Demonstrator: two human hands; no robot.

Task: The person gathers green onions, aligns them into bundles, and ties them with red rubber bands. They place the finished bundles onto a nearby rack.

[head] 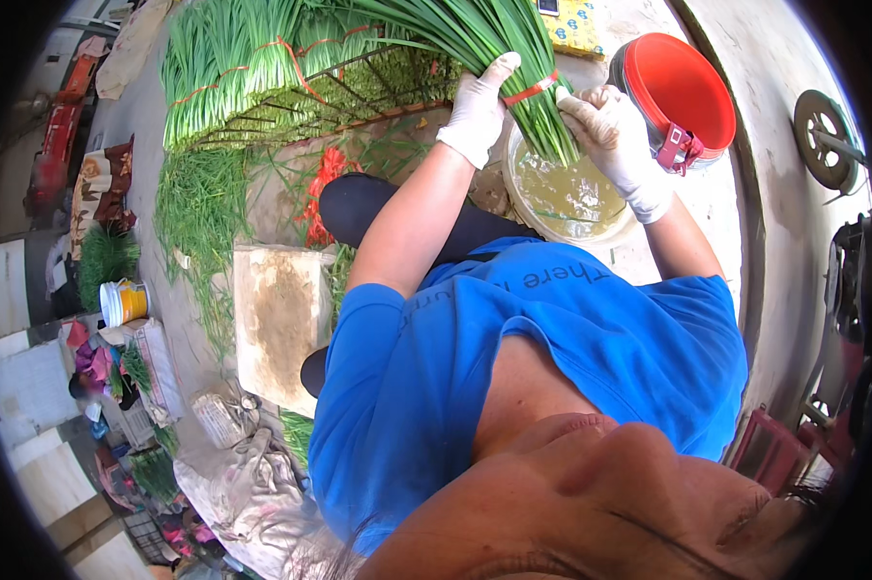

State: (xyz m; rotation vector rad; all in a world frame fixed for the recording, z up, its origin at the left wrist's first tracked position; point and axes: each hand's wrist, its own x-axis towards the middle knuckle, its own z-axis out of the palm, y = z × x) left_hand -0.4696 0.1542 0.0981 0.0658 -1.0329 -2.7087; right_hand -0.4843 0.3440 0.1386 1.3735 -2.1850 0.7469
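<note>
My left hand (479,105), in a white glove, grips a bundle of long green leafy stalks (526,80), which look like garlic chives. A red band (532,88) goes round the bundle near its pale cut ends. Gloved too, and stained at the fingers, my right hand (608,130) has its thumb and fingers pinched together at the band's right side. What lies between those fingertips is hidden. Below the stalk ends stands a round white tub (512,181) of cloudy yellowish water (570,192).
Banded bundles (262,65) fill a dark wire rack (320,127) at upper left. A red-lined bucket (686,94) stands at right. Loose green trimmings (200,210), red plastic strips (323,192) and a stained pale block (280,319) lie at left. A yellow box (577,29) lies at the top.
</note>
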